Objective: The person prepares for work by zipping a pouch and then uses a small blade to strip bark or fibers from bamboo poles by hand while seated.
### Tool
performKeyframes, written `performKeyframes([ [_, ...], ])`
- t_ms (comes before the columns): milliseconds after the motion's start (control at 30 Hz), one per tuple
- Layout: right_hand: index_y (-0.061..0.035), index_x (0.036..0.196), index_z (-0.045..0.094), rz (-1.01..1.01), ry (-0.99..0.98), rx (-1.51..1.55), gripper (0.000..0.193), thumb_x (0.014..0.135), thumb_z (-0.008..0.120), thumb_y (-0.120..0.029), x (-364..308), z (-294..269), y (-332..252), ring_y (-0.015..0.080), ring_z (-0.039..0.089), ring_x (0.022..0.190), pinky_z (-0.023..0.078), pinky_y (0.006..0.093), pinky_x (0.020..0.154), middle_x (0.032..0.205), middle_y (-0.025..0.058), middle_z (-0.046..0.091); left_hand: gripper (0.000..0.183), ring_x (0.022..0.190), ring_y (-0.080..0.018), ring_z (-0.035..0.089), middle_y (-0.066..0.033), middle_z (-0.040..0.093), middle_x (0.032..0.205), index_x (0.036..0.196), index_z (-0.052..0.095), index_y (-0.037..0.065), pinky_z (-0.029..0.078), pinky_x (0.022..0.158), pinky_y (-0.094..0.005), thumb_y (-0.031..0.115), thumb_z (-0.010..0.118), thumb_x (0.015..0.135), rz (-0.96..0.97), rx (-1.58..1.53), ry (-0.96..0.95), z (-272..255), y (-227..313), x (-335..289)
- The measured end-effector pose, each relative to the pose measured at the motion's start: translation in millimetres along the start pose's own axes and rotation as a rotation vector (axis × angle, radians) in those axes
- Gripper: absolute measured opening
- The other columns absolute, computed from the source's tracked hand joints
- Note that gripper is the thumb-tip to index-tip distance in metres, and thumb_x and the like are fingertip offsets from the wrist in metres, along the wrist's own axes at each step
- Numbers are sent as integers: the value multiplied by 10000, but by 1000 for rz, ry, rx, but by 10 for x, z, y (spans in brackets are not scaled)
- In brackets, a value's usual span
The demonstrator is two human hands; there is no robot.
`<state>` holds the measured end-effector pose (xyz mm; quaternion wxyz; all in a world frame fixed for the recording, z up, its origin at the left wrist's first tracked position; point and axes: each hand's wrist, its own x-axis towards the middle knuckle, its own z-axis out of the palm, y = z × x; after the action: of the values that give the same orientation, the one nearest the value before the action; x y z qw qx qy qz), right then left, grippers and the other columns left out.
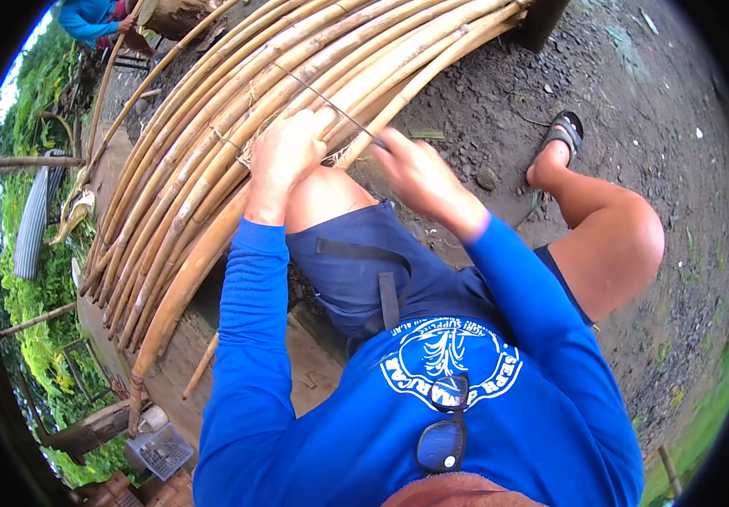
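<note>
Long pale bamboo poles lie side by side in a curved-looking row in front of me and to my left. My left hand is closed on one of the poles beside my thigh, its fingertips partly hidden. Frayed straw-like fibres stick out next to its wrist. In my closed right hand is the near end of a long thin dark rod, perhaps a blade seen edge-on. This rod slants away to the upper left across the poles, just past my left knuckles.
At the far upper left another person in a blue top sits by a thick log. A grey plastic crate stands at the lower left. Stony dark soil spreads to the right, around my sandalled foot.
</note>
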<state>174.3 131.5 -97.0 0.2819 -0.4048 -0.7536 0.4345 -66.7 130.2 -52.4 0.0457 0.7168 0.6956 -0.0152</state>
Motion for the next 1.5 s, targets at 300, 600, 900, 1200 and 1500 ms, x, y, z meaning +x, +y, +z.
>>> performKeyframes([
  [300, -49, 1339, 627, 55, -47, 9, 289, 1093, 593, -198, -796, -159, 46, 508, 733, 958, 578, 533, 787, 958, 297, 723, 390, 1073, -472, 687, -272, 730, 1138, 1273, 710, 102, 560, 930, -555, 205, 593, 915, 82, -110, -201, -156, -243, 102],
  [600, -18, 1320, 626, -9, -24, -9, 297, 1075, 613, -185, 62, 114, 72, 496, 718, 947, 565, 536, 741, 938, 307, 717, 411, 1023, -500, 669, -302, 715, 1056, 1174, 701, 11, 552, 908, -553, 250, 658, 842, 208, -254, -300, -28, -365, 312],
  [900, -2, 1123, 607, -31, 60, 15, 198, 1083, 582, -194, 187, 125, 24, 547, 660, 867, 513, 608, 700, 871, 321, 674, 427, 1079, -479, 651, -292, 717, 1080, 1208, 684, 21, 525, 953, -548, 214, 635, 831, 187, -193, -373, -162, -173, 389],
  [1200, -38, 1370, 626, 143, -39, 104, 327, 1097, 585, -214, -758, -236, -20, 478, 749, 960, 574, 548, 806, 966, 303, 722, 415, 1022, -485, 646, -311, 685, 1034, 1171, 683, 20, 519, 925, -532, 221, 643, 810, 124, -374, -327, -114, -390, 340],
  [1500, -17, 1126, 597, 3, 74, 132, 194, 1089, 587, -208, -25, 126, 63, 566, 634, 892, 493, 626, 705, 901, 324, 670, 235, 730, -181, 597, -88, 666, 797, 895, 668, 7, 490, 680, -399, 183, 718, 748, -13, -486, -483, -48, -368, 469],
])
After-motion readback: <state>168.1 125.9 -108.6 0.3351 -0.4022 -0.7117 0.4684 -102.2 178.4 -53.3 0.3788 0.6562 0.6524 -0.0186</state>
